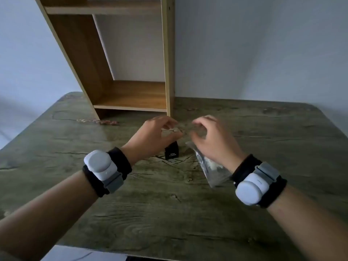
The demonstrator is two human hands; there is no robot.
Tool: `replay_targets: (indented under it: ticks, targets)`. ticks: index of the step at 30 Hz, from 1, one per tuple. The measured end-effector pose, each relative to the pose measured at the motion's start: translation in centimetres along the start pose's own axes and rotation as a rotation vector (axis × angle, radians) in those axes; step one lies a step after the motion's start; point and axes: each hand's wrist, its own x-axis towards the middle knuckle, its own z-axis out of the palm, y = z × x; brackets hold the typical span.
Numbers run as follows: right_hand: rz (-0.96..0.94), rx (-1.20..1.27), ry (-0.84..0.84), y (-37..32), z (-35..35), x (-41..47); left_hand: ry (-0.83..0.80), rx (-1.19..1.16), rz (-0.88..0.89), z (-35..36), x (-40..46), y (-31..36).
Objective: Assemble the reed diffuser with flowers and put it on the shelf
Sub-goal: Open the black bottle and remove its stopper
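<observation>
Your left hand (156,132): fingers pinched on something small and pale, too blurred to identify
Your right hand (212,140): gripped a clear plastic bag (209,166)
Black diffuser box (171,152): stood on the table (169,204), between your hands
Shelf (131,95): behind, empty
</observation>
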Motion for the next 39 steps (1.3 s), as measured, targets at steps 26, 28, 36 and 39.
replay_targets:
  ticks: [26,28,36,39]
  targets:
    - [0.095,0.051,0.202,-2.4,9.5,-1.3,-0.042,-0.182,-0.106,4.2,-2.0,-6.0]
    - [0.072,0.046,0.214,-2.2,9.5,-1.2,-0.043,-0.199,-0.105,4.3,-1.6,-6.4]
    - [0.061,0.018,0.192,-1.9,9.2,-1.2,-0.058,-0.172,-0.03,4.8,-1.5,-6.3]
    - [0.049,0.018,0.183,-2.2,9.0,-0.9,-0.065,-0.169,-0.038,4.2,-1.6,-6.3]
